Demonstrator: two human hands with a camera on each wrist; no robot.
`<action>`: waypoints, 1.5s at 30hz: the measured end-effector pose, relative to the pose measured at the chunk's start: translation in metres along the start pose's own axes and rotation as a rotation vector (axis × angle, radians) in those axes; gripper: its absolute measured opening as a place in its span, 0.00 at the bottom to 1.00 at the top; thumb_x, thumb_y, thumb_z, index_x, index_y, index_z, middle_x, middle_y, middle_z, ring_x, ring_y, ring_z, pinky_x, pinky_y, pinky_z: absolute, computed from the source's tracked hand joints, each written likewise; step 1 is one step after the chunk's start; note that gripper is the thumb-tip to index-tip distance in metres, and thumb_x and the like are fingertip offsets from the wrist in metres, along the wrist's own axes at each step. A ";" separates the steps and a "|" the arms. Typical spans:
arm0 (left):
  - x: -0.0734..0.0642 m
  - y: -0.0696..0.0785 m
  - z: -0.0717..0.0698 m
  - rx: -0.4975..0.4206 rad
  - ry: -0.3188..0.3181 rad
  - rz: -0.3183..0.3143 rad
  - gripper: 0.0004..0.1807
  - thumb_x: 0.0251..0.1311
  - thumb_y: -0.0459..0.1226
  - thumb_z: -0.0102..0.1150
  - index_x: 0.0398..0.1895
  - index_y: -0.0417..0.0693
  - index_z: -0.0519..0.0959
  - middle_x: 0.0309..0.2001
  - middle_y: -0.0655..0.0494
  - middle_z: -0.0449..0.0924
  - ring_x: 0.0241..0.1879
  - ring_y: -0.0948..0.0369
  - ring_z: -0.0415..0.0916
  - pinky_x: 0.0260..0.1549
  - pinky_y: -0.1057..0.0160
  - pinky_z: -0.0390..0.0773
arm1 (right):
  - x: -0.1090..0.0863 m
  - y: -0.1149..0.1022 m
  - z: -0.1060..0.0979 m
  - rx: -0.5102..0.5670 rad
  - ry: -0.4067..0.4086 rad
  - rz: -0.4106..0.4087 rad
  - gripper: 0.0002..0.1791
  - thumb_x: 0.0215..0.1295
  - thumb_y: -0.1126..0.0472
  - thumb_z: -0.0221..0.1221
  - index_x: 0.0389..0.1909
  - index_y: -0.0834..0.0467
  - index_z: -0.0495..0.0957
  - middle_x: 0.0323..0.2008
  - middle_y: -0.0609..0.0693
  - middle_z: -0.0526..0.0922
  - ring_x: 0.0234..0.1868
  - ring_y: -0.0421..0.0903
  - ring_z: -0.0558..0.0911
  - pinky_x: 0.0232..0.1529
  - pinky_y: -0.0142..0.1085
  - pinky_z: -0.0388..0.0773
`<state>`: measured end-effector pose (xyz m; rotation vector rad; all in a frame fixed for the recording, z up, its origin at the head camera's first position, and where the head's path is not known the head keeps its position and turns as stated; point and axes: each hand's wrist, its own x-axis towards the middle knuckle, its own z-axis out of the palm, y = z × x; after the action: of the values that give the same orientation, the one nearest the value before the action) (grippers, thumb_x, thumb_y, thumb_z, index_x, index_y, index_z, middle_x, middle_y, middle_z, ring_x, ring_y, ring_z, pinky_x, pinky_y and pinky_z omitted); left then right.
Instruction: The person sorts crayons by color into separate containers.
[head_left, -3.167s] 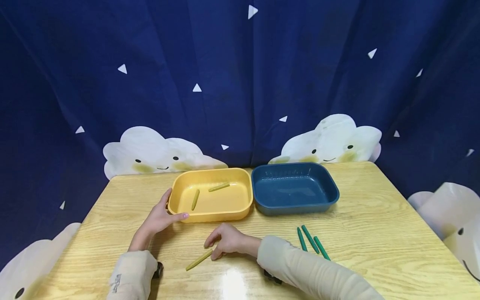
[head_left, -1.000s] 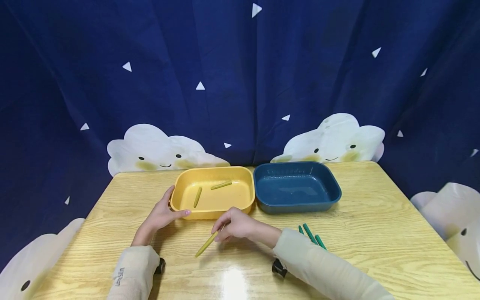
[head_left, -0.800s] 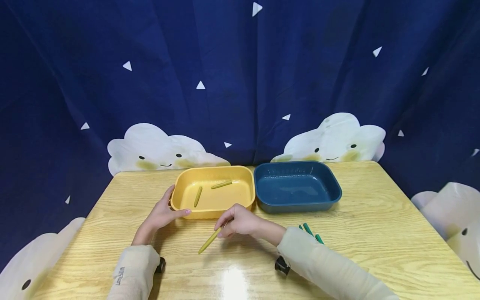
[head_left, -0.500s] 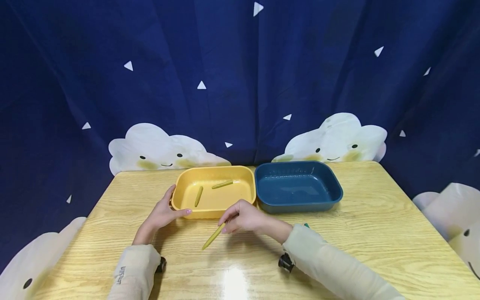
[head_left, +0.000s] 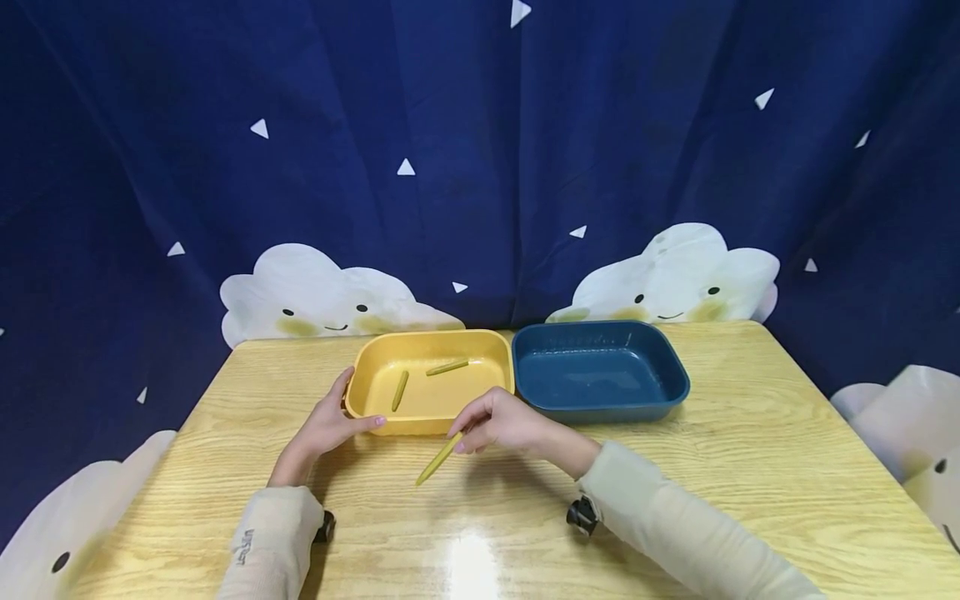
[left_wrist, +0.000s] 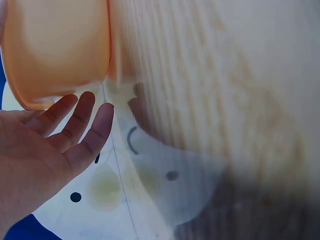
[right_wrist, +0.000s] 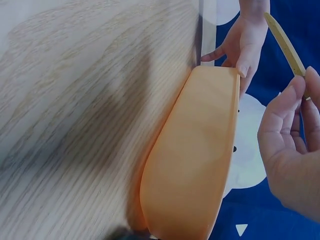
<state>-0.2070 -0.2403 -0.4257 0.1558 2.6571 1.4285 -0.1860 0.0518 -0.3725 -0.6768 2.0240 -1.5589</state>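
My right hand (head_left: pixel 504 423) pinches a yellow crayon (head_left: pixel 435 464) by its upper end, between thumb and fingers. The crayon slants down to the left, above the table just in front of the yellow bin (head_left: pixel 427 427). Two more yellow crayons lie apart on that bin's floor, one upright in view (head_left: pixel 401 390) and one slanting (head_left: pixel 447 367). At the bin's left end rests my left hand (head_left: pixel 327 427), its thumb on the front rim and its relaxed fingers along the outside. The left wrist view shows those fingers (left_wrist: pixel 82 117) extended beside the bin's wall.
A dark blue bin (head_left: pixel 600 413) with nothing visible inside stands against the yellow one on its right. Both sit near the back of the wooden table (head_left: pixel 750 467). Behind hangs a blue curtain (head_left: pixel 450 125) with clouds. My right sleeve (head_left: pixel 675 517) crosses the table's front right.
My right hand has picked the yellow crayon up from the table and carried it up and right toward the yellow bin. Green crayons, seen earlier, are now behind my right sleeve. My left hand stays put.
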 end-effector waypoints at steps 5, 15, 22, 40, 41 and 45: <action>0.000 0.001 -0.001 0.005 -0.003 0.003 0.60 0.45 0.44 0.70 0.70 0.37 0.36 0.64 0.31 0.53 0.59 0.42 0.61 0.56 0.47 0.63 | 0.000 0.000 -0.003 0.023 0.002 -0.006 0.10 0.47 0.75 0.64 0.33 0.74 0.80 0.22 0.55 0.82 0.21 0.39 0.77 0.25 0.34 0.77; -0.004 -0.003 0.002 0.000 -0.003 0.007 0.60 0.46 0.45 0.70 0.70 0.37 0.36 0.64 0.31 0.53 0.58 0.41 0.61 0.55 0.45 0.62 | 0.001 0.002 -0.006 0.043 0.032 0.006 0.11 0.47 0.74 0.64 0.33 0.74 0.80 0.22 0.54 0.82 0.21 0.38 0.77 0.26 0.34 0.78; -0.002 -0.004 0.004 -0.013 -0.004 0.013 0.59 0.45 0.43 0.70 0.70 0.37 0.37 0.63 0.31 0.55 0.58 0.42 0.63 0.54 0.47 0.64 | 0.003 -0.001 -0.023 0.050 0.083 0.010 0.12 0.48 0.73 0.64 0.35 0.74 0.79 0.23 0.51 0.82 0.23 0.40 0.79 0.29 0.37 0.78; -0.002 0.000 0.000 -0.002 0.000 -0.003 0.60 0.46 0.45 0.69 0.70 0.38 0.36 0.63 0.31 0.55 0.58 0.42 0.63 0.54 0.47 0.65 | 0.022 -0.016 -0.056 0.153 0.136 0.090 0.14 0.52 0.70 0.63 0.41 0.72 0.78 0.28 0.49 0.82 0.25 0.42 0.78 0.31 0.33 0.77; -0.002 -0.001 -0.001 0.000 0.001 -0.003 0.60 0.46 0.45 0.69 0.70 0.38 0.36 0.63 0.31 0.56 0.57 0.42 0.63 0.53 0.47 0.65 | 0.024 -0.016 -0.056 0.173 0.138 0.102 0.14 0.53 0.71 0.62 0.41 0.73 0.78 0.28 0.49 0.82 0.25 0.42 0.78 0.31 0.33 0.77; -0.001 -0.001 -0.001 0.007 0.001 -0.001 0.59 0.46 0.45 0.69 0.70 0.38 0.36 0.63 0.31 0.56 0.58 0.42 0.63 0.54 0.46 0.65 | 0.030 -0.016 -0.061 0.229 0.147 0.115 0.14 0.54 0.72 0.60 0.43 0.74 0.76 0.25 0.49 0.81 0.26 0.42 0.78 0.31 0.33 0.77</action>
<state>-0.2059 -0.2414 -0.4256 0.1549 2.6633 1.4193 -0.2469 0.0731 -0.3453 -0.3620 1.9088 -1.7801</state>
